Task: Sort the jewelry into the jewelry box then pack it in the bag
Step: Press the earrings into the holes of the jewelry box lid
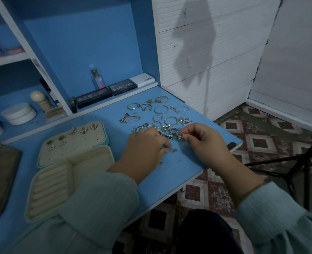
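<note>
On the blue table (pixel 197 167): I see loose jewelry (pixel 162 116) scattered at the far right, rings, hoops and chains.
Jewelry box (pixel 74 162): lies open left of my hands; its upper panel carries 7 earrings.
Left hand (pixel 144 149): fingers curled, pinching a small piece (pixel 170 150) just above the tabletop.
Right hand (pixel 203 140): thumb and forefinger pinch a small earring (pixel 182 135) beside the rings.
Back ledge: perfume bottle (pixel 97 79), 2 palettes.

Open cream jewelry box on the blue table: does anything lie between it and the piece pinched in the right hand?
Yes. The left hand and its pale green sleeve lie between the right hand, pinching a small metal piece, and the open cream jewelry box. Nothing else blocks it.
</note>
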A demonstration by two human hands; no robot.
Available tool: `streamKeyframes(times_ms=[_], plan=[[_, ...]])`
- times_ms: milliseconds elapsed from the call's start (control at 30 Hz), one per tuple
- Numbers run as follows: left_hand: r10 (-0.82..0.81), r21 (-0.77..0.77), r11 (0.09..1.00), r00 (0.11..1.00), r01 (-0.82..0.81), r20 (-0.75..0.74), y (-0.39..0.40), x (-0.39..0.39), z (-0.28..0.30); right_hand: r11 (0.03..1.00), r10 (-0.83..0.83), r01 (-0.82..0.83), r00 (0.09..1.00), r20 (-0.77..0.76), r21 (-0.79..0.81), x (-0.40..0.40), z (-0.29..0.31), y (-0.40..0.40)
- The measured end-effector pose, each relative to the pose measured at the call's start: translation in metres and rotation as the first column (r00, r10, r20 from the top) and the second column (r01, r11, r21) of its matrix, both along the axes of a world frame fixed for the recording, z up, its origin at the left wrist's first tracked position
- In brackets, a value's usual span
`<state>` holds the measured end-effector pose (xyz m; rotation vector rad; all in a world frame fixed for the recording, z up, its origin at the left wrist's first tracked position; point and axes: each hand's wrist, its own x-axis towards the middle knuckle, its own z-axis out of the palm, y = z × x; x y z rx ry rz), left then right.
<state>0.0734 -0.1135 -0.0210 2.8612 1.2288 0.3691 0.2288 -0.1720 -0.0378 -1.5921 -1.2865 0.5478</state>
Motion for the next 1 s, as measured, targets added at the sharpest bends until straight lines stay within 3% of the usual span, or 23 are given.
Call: streamKeyframes(times_ms=[267,867,1000], plan=[[-0.003,-0.015,1.000,1.000,0.004,0.024,-0.004,0.010,-0.002,1.000,0.014,-0.014,1.000,0.011,-0.004,0.001,0.001,0.000],[0.120,-0.097,0.987,0.989,-0.128,-0.087,-0.001,0.012,0.007,1.000,0.016,-0.016,1.000,-0.003,-0.010,0.002,-0.001,0.001],[0.138,-0.127,0.982,0.989,-0.143,-0.041,-0.001,0.013,0.006,1.000,0.013,-0.013,1.000,-0.020,-0.017,0.002,-0.003,0.002]])
